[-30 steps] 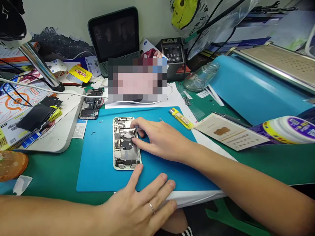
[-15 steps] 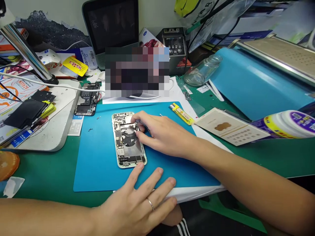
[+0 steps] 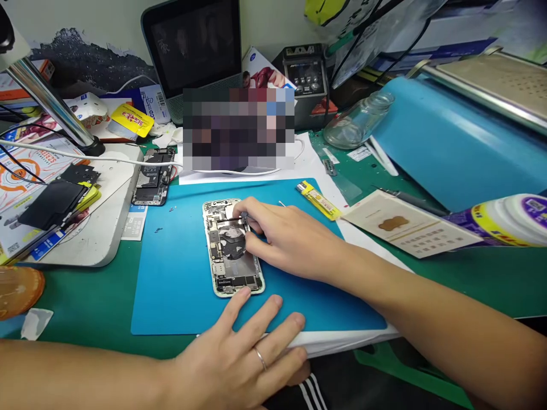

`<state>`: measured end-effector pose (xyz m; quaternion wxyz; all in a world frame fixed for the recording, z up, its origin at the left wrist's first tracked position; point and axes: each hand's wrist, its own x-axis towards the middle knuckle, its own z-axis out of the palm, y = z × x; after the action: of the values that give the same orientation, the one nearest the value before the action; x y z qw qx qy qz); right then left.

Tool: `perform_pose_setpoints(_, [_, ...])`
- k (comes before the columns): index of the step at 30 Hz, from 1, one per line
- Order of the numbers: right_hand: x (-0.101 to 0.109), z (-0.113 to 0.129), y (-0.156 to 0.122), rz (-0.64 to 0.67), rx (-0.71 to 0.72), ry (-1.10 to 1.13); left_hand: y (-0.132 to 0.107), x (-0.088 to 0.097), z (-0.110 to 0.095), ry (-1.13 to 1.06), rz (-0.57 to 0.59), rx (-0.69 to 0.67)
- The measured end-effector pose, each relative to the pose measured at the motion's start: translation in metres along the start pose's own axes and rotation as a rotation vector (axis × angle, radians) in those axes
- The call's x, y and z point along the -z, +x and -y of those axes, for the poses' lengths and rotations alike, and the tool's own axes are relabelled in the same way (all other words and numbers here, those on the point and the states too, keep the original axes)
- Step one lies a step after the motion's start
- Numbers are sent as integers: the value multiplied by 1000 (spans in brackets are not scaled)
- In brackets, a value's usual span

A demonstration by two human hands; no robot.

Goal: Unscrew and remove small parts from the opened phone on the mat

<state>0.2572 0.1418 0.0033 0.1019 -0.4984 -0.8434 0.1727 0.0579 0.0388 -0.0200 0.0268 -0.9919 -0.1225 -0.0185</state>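
The opened phone (image 3: 231,247) lies face-up with its inner parts showing on a blue mat (image 3: 179,273), between the two hands. The right hand (image 3: 284,239) reaches in from the right and rests over the upper right part of the phone, its fingers curled and pinched narrowly around a thin dark tool whose tip sits on the phone's upper end; the tool is too slim and too covered to name. The left hand (image 3: 243,353) lies flat and spread on the near edge of the mat, holding nothing, with its forefinger tip touching the phone's bottom edge and a ring (image 3: 259,359) on one finger.

Beyond the right hand, a small yellow tube (image 3: 318,199) lies at the far right corner of the mat, and just right of it sits a tan card (image 3: 405,225). Further right of that hand a white roll with a purple and yellow label (image 3: 508,219) lies on its side, and behind it a glass jar (image 3: 356,122) stands on the green counter (image 3: 85,307). Far to the left of the left hand, a second dismantled phone (image 3: 152,176) rests beside a white stand base (image 3: 98,228). Behind the right hand a dark screen (image 3: 192,54) stands against the wall.
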Motion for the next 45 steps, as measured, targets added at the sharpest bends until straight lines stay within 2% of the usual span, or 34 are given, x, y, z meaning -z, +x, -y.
perform_pose_setpoints(11, [5,2,0,6,-35,-30,1,1,2,-16,17,-1])
perform_pose_setpoints(14, [5,4,-1,-108,-6,9,0,-3,1,3,-43,9])
perform_pose_setpoints(17, [3,4,-2,-267,50,72,0,-11,-1,42,-163,47])
perform_pose_setpoints(20, [-2,3,0,-328,108,104,1,-17,-1,80,-239,62])
perform_pose_setpoints(26, [-11,3,3,-364,239,122,-2,-13,10,60,-128,-7])
perform_pose_setpoints(34, [-1,-4,0,-527,308,81,-1,-14,5,41,-117,24])
perform_pose_setpoints(38, [2,-8,-2,-643,266,267,-2,-11,1,27,-110,45])
perform_pose_setpoints(41, [0,-10,-4,-721,211,389,-2,-5,0,14,-62,49])
perform_pose_setpoints(45, [-2,-13,-2,-792,208,495,-2,-3,-2,18,-18,47])
